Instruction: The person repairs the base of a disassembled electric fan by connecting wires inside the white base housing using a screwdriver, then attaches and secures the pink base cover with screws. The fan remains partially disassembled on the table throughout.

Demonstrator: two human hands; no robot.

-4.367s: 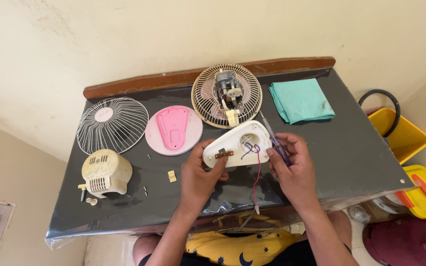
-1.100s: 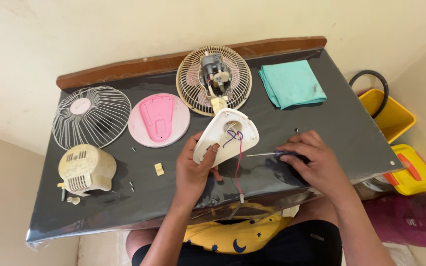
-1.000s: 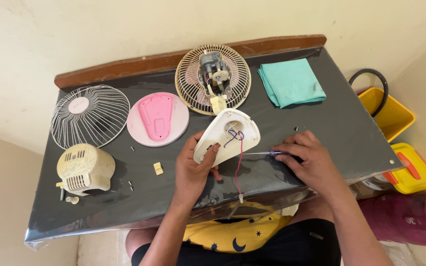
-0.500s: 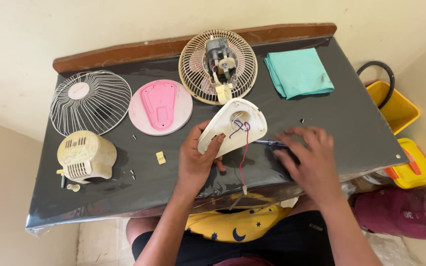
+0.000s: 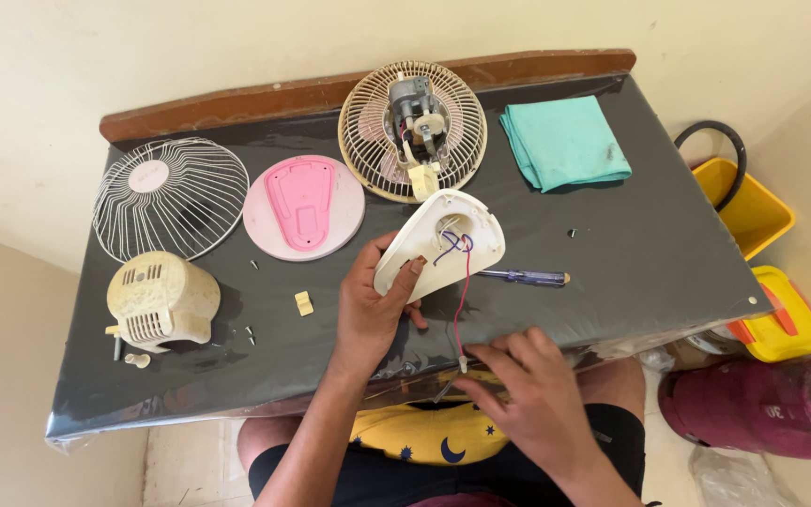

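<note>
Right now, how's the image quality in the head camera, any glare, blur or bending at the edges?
Head view: soft, even daylight and short shadows; mild sheen on the black table cover, strongest along its crinkled front edge. The left hand holding the white fan base is sharp, and the right hand is only slightly soft. The wide lens bows the wooden back rail.

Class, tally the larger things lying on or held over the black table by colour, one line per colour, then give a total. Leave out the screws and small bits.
Cream or white: 4: front grille, rear grille with motor, motor cover, base shell
Pink: 1: base plate
Teal: 1: cloth
Blue: 1: screwdriver
Total: 7
</note>
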